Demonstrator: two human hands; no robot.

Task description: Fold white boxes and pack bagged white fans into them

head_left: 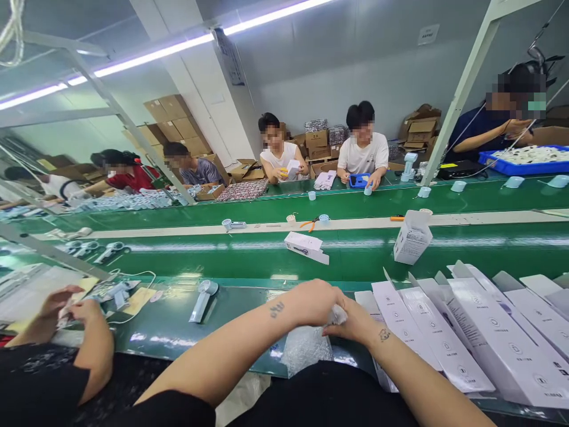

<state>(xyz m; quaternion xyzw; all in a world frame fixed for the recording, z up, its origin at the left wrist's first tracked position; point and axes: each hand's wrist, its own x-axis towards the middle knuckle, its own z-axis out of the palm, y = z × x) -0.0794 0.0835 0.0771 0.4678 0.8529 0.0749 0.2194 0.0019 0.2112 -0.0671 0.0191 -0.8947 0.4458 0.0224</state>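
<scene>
- Head view gives me the wearer's left hand (311,302) and right hand (349,328) drawn in close, fingers pinched together on a scrap of clear bubble film (336,315) — neither hand is spread.
- A larger sheet of bubble wrap (306,351) lies right under them, slumped over the edge of the green conveyor belt (262,311); I'd worry that a tug on the scrap could drag it off.
- White product cartons (502,338) lean in a row just beside the right forearm (427,391) — one careless elbow swing could topple them.
- A pale blue handheld fan (202,299) lies on the belt to the left, near a co-worker's hands (66,308); a reach across could knock it.
- I can't tell from here whether the belt is running; if it is, anything loose on it could drift out of reach.
</scene>
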